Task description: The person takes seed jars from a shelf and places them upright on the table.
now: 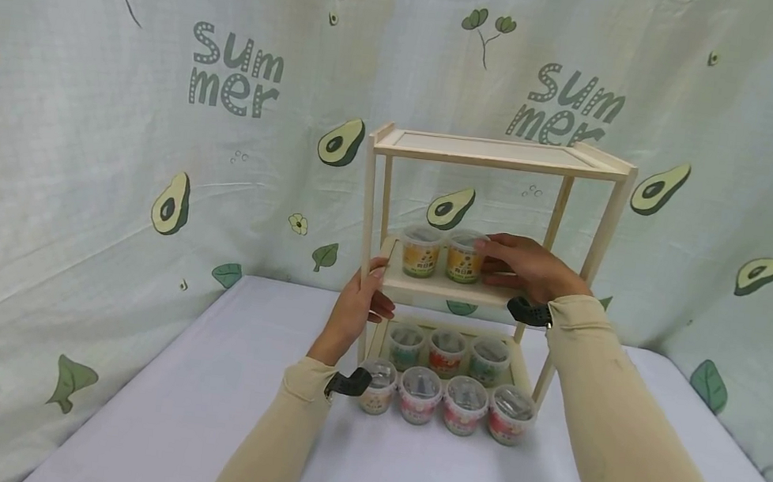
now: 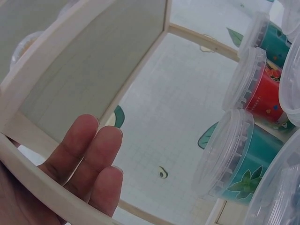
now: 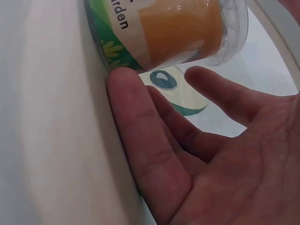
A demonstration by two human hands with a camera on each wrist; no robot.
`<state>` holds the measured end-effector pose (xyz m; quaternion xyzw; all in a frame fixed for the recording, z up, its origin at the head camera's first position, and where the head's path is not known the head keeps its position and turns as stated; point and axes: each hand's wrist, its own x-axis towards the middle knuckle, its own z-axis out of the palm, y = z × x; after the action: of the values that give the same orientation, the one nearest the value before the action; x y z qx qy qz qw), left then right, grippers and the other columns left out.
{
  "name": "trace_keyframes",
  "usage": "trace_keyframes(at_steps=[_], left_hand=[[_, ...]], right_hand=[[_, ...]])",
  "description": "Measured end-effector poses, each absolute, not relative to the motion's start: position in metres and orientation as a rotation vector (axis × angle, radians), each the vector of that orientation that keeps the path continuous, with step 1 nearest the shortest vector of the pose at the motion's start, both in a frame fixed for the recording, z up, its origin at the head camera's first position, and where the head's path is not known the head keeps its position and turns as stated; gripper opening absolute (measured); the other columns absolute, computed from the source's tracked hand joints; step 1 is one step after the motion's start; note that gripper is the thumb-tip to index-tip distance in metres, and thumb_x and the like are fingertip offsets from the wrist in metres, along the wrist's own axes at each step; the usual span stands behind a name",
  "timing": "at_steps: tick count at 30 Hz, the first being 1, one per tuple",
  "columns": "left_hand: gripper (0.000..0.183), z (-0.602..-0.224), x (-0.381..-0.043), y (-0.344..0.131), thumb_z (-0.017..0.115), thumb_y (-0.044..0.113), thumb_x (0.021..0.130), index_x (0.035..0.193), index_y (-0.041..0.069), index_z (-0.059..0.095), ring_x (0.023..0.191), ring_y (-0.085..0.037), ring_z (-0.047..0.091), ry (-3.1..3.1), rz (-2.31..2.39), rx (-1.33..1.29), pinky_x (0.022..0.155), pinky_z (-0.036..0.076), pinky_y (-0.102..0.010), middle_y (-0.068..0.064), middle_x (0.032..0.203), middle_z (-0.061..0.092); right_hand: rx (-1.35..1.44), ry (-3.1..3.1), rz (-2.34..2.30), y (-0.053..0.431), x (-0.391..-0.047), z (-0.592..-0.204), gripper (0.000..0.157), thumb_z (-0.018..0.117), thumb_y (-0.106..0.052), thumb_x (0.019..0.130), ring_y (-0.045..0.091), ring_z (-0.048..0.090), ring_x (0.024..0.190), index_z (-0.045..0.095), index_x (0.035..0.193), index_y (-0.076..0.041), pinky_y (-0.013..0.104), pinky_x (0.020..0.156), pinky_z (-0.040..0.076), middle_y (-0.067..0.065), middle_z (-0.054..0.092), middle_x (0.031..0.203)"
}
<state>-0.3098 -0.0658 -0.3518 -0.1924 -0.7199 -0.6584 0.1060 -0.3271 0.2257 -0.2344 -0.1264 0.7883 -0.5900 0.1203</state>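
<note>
A small wooden rack [image 1: 495,163] stands on the table with clear-lidded plastic tubs on it. On its middle shelf sit two tubs side by side, a left yellow tub [image 1: 420,259] and a right yellow tub [image 1: 463,264]. My right hand [image 1: 525,263] is beside the right one, fingers extended. In the right wrist view a fingertip meets the base of that tub [image 3: 183,33], low along the shelf board [image 3: 70,140]. My left hand [image 1: 354,301] grips the rack's left front post, its fingers [image 2: 104,150] curled round the wood.
Lower down in the rack stand a teal tub [image 1: 406,347], a red tub [image 1: 447,353] and another teal tub [image 1: 490,360]. Several pink-and-white tubs [image 1: 420,396] line up before it on the white table [image 1: 210,404]. An avocado-print cloth [image 1: 279,181] hangs behind.
</note>
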Motion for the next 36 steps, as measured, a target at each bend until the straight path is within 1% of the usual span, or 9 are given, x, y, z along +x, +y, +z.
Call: trace_keyframes(at_steps=[3,6,12,15,22,26,29,32,36], left_hand=[[0.047,-0.3516,-0.311,-0.0654,0.039,0.045,0.108,0.149,0.024,0.045,0.07,-0.033,0.071,-2.115,-1.94,-0.57,0.061,0.051,-0.035,-0.014,0.079,0.069],[0.048,-0.351,-0.3122,-0.0651,0.039,0.046,0.108,0.15,0.024,0.044,0.072,-0.035,0.071,-2.118,-1.94,-0.58,0.062,0.051,-0.036,-0.018,0.081,0.069],[0.052,-0.3503,-0.3125,-0.0654,0.039,0.046,0.108,0.153,0.021,0.04,0.081,-0.047,0.069,-2.131,-1.955,-0.602,0.065,0.052,-0.041,-0.03,0.09,0.067],[0.05,-0.3507,-0.3122,-0.0654,0.04,0.045,0.108,0.152,0.022,0.041,0.077,-0.042,0.07,-2.123,-1.956,-0.592,0.063,0.051,-0.039,-0.026,0.086,0.068],[0.05,-0.3517,-0.3128,-0.067,0.039,0.046,0.108,0.152,0.022,0.042,0.076,-0.042,0.07,-2.12,-1.954,-0.577,0.062,0.051,-0.038,-0.025,0.085,0.068],[0.047,-0.3528,-0.3119,-0.0666,0.039,0.046,0.107,0.149,0.024,0.046,0.07,-0.031,0.071,-2.11,-1.952,-0.561,0.061,0.051,-0.035,-0.016,0.079,0.069],[0.046,-0.3525,-0.3115,-0.0662,0.039,0.045,0.107,0.148,0.025,0.046,0.068,-0.027,0.071,-2.109,-1.951,-0.559,0.061,0.051,-0.035,-0.014,0.078,0.068],[0.046,-0.3523,-0.3118,-0.066,0.039,0.044,0.107,0.148,0.025,0.046,0.069,-0.029,0.071,-2.112,-1.953,-0.556,0.061,0.051,-0.035,-0.013,0.077,0.069],[0.046,-0.3518,-0.3119,-0.0659,0.039,0.044,0.108,0.149,0.025,0.045,0.073,-0.038,0.071,-2.116,-1.954,-0.554,0.062,0.051,-0.036,-0.012,0.077,0.069]], right_hand=[[-0.356,2.31,-1.704,0.2248,-0.3272,-0.2318,0.089,0.065,-0.045,0.097,0.034,0.039,0.14,0.017,0.16,-0.004,0.041,0.105,0.044,0.021,0.035,0.153],[-0.37,2.342,-1.66,0.2249,-0.3271,-0.2294,0.089,0.065,-0.046,0.096,0.034,0.038,0.14,0.018,0.159,-0.004,0.041,0.104,0.044,0.021,0.036,0.153],[-0.399,2.382,-1.589,0.2254,-0.3271,-0.2275,0.09,0.064,-0.049,0.097,0.034,0.036,0.142,0.017,0.159,-0.005,0.042,0.106,0.042,0.02,0.035,0.154],[-0.389,2.391,-1.579,0.2247,-0.3276,-0.228,0.088,0.063,-0.048,0.097,0.034,0.036,0.142,0.018,0.159,-0.005,0.042,0.106,0.042,0.02,0.035,0.154],[-0.38,2.402,-1.566,0.2195,-0.3316,-0.2309,0.089,0.067,-0.049,0.094,0.032,0.037,0.141,0.023,0.158,-0.006,0.041,0.106,0.043,0.018,0.037,0.152],[-0.375,2.4,-1.572,0.218,-0.3318,-0.2319,0.089,0.069,-0.049,0.093,0.032,0.038,0.141,0.024,0.158,-0.006,0.04,0.105,0.043,0.018,0.037,0.152],[-0.374,2.399,-1.582,0.2182,-0.3308,-0.2322,0.091,0.07,-0.049,0.092,0.031,0.039,0.14,0.024,0.158,-0.006,0.04,0.105,0.043,0.017,0.038,0.151],[-0.371,2.396,-1.59,0.2187,-0.3299,-0.2325,0.09,0.07,-0.048,0.092,0.03,0.04,0.139,0.025,0.158,-0.006,0.04,0.105,0.043,0.017,0.039,0.151],[-0.375,2.393,-1.592,0.2189,-0.3294,-0.2329,0.089,0.07,-0.048,0.092,0.031,0.04,0.139,0.026,0.157,-0.006,0.04,0.107,0.042,0.018,0.04,0.15]])
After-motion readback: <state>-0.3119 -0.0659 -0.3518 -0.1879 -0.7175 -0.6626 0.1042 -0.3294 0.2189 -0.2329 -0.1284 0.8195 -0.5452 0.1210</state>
